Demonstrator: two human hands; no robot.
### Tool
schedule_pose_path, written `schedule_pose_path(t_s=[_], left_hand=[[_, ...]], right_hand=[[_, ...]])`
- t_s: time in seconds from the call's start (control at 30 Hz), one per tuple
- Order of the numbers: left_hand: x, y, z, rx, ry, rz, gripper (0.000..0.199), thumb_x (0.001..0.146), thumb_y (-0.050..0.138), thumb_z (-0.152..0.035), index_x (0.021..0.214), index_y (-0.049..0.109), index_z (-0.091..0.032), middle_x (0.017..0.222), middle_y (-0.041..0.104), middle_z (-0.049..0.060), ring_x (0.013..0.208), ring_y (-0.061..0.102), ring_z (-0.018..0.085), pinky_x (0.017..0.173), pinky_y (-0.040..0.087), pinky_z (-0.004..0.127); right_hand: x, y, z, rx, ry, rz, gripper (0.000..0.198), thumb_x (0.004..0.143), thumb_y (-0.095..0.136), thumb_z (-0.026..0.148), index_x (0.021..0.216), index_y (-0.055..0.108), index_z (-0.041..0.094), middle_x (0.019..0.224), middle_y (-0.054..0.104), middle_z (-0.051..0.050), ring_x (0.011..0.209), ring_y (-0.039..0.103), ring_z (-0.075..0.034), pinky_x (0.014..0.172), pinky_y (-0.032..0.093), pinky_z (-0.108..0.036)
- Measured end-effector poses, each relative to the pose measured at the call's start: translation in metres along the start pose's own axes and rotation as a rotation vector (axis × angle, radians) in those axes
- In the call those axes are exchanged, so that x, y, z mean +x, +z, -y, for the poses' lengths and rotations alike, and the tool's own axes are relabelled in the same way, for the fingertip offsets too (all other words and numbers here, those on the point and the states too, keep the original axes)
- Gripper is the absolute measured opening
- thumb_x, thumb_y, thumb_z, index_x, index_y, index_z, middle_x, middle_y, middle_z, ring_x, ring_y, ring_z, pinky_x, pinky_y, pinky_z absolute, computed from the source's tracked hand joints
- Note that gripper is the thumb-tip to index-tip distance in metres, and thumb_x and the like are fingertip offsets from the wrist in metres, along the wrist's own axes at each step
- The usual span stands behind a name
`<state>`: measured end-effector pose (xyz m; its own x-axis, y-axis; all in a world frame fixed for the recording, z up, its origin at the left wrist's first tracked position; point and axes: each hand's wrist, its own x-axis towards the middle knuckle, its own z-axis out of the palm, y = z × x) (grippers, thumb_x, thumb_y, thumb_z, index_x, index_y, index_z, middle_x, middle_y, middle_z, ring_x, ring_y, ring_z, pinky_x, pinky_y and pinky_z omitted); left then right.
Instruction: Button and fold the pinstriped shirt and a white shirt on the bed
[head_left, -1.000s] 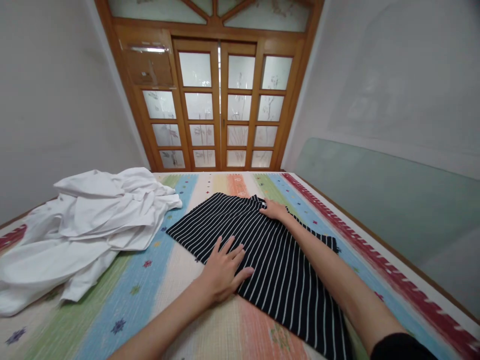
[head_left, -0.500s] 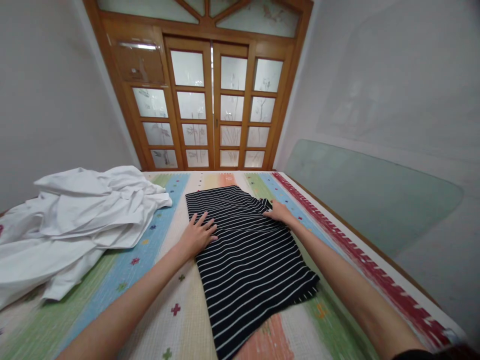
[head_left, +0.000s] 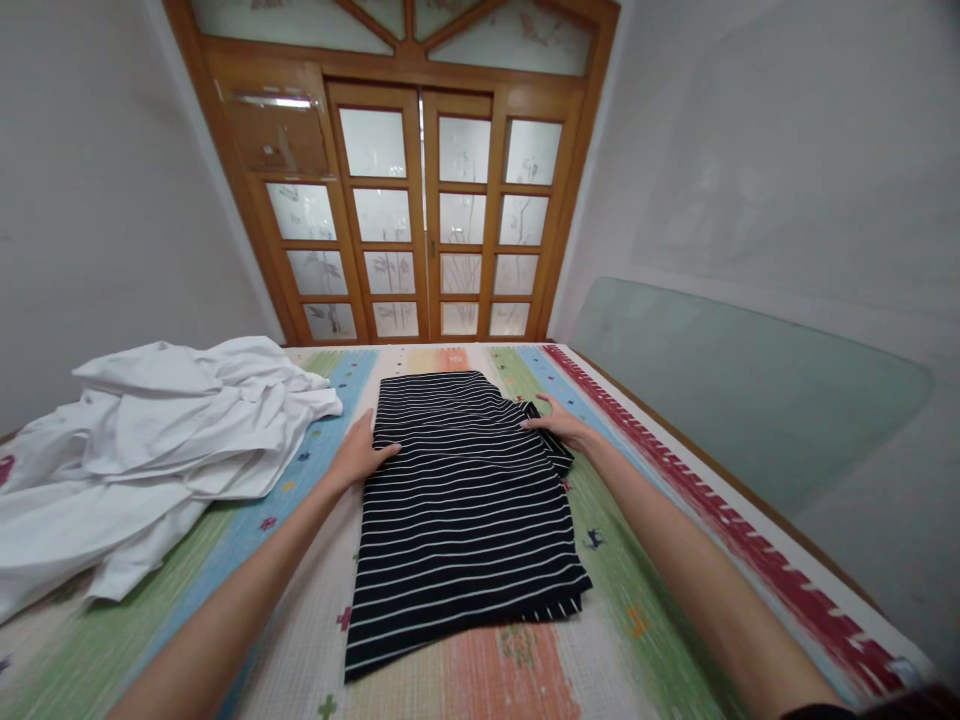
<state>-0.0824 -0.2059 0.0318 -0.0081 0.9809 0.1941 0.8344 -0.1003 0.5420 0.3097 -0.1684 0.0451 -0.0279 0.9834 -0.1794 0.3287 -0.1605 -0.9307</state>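
Note:
A black garment with thin white stripes (head_left: pixel 465 520) lies folded on the patterned cloth, its near left corner pointing towards me. My left hand (head_left: pixel 362 455) is at its left edge, with the thumb laid over the fabric and the fingers stretched along the side. At the upper right edge, beside a bunched, folded part of the garment, is my right hand (head_left: pixel 561 422). Its thumb touches the stripes, while the forefinger stands apart; the other fingers are partly hidden. Both hands look open.
A crumpled white cloth (head_left: pixel 202 420) lies to the left on the multicoloured striped bedspread (head_left: pixel 300 600). Wooden doors with glass panes (head_left: pixel 427 210) stand behind the far edge. Along the right side runs a wall with a pale green panel (head_left: pixel 735 380).
The striped garment has turned, its near end swinging left and away from me. My left hand has shifted from on top of the fabric to its left edge; the right hand stays near the upper right.

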Motion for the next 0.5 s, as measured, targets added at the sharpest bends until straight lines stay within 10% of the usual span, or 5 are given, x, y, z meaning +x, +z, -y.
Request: schedule_pose_path(t_s=[0.23,0.37,0.5], left_hand=[[-0.008,-0.018,-0.013,-0.787,-0.445,0.119,0.107,0.07,0.081,-0.029,0.151,0.012,-0.018,0.134,0.056,0.024,0.102,0.069,0.026,0.082,0.057,0.035],[-0.015,-0.018,-0.018,-0.973,-0.42,0.274,0.125,0.051,0.092,-0.026,0.152,0.017,-0.026,0.121,0.067,0.016,0.095,0.071,0.028,0.084,0.056,0.041],[-0.015,-0.013,-0.016,-0.898,-0.237,0.305,0.088,0.045,0.092,-0.03,0.126,0.06,-0.023,0.128,0.065,0.011,0.115,0.062,0.03,0.102,0.047,0.041]], right_hand=[[0.003,0.001,-0.008,0.248,-0.08,0.26,0.114,0.052,0.089,0.022,0.15,0.03,0.028,0.133,0.06,-0.009,0.116,0.061,-0.025,0.102,0.047,-0.041],[0.009,0.002,-0.011,0.217,-0.074,0.38,0.083,0.05,0.088,0.017,0.128,0.061,0.026,0.12,0.068,-0.005,0.108,0.064,-0.025,0.101,0.048,-0.041],[0.012,0.003,-0.01,0.191,-0.081,0.3,0.048,0.049,0.086,0.014,0.096,0.076,0.021,0.098,0.074,-0.004,0.088,0.068,-0.021,0.091,0.054,-0.038]])
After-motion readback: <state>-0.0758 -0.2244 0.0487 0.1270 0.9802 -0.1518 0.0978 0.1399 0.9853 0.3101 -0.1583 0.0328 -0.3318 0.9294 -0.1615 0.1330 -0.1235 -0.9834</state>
